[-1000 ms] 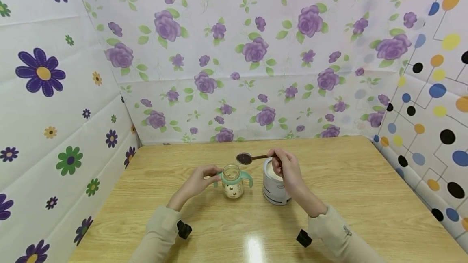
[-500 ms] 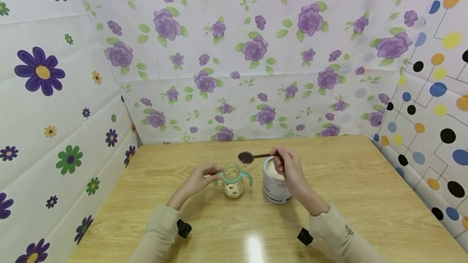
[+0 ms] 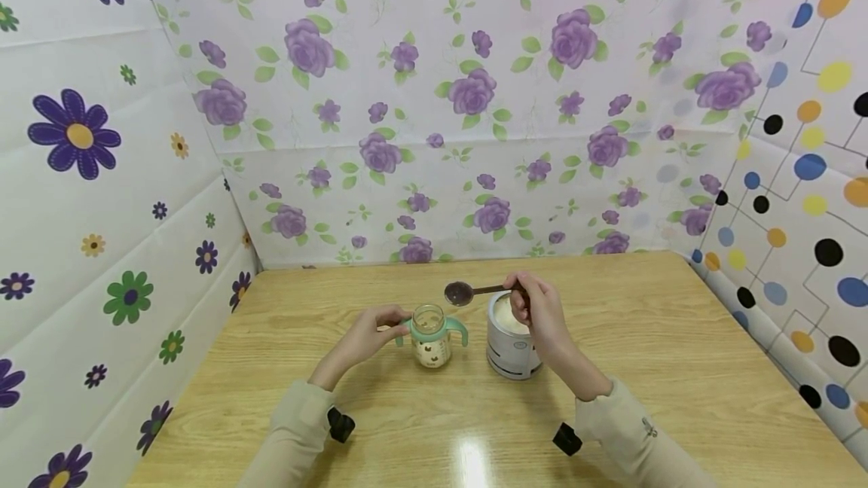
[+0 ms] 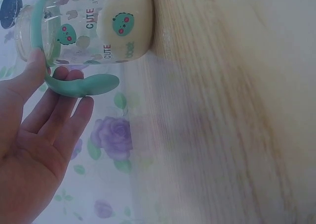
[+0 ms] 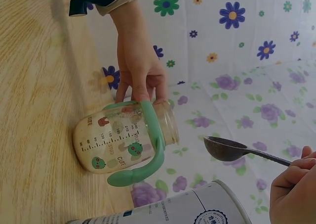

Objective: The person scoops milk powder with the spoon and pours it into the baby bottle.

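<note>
A clear baby bottle with a green collar, two green handles and no lid stands upright on the table. Cream-coloured contents fill its lower part. My left hand pinches the left handle, thumb at the collar and fingers behind. My right hand grips a dark brown spoon by its handle. The bowl of the spoon hangs above and slightly right of the bottle's mouth, apart from it; in the right wrist view the bowl looks empty. Below the right hand stands an open white can of pale powder.
Both things stand on a wooden table. A purple-flowered sheet hangs behind it. Patterned sheets, one with daisies and one with dots, close off the left and right sides.
The spoon and my right hand have drifted a little to the right. My left hand and the bottle have stayed in place.
</note>
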A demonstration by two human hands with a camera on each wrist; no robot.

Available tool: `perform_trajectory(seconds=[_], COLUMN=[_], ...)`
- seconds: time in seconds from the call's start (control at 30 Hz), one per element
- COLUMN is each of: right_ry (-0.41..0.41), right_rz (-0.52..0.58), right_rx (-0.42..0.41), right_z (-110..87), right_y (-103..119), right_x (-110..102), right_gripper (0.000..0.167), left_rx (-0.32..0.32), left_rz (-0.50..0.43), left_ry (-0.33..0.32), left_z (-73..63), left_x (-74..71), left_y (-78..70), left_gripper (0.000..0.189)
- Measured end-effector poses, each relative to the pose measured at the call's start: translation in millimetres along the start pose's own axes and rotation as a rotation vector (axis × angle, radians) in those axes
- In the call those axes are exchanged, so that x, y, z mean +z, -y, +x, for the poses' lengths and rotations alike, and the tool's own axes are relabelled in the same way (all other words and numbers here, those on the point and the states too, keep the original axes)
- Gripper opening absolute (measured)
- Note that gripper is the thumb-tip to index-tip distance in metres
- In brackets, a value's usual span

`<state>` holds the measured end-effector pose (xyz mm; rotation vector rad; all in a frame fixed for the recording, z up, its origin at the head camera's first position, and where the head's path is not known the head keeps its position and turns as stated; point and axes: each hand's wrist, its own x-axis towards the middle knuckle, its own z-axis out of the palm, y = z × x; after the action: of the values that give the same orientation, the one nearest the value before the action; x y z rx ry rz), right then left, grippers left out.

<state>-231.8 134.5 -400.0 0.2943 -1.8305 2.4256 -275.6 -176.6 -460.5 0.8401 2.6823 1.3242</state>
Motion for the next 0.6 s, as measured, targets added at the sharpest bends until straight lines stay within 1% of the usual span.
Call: perform_trajectory(seconds=[0.27, 0.37, 0.6], right_ry=[0.026, 0.025, 0.023], right_rz=[0.007, 0.008, 0.018], right_rx=[-0.004, -0.005, -0.048], right_z=[-1.2, -1.1, -1.3], right_y=[0.6, -0.2, 0.2], right_x=[-3.1, -4.1, -5.3], right_gripper=[0.032, 0.031, 0.032], left_rx=[0.017, 0.007, -0.023], left_rz=[0.01, -0.003, -0.002], left_ry=[-0.008, -0.006, -0.001], left_z=[-1.6, -2.0, -1.9], left_x=[1.0, 1.1, 0.3], left_y=[1.2, 0.6, -2.8], left_gripper=[0.026, 0.026, 0.023])
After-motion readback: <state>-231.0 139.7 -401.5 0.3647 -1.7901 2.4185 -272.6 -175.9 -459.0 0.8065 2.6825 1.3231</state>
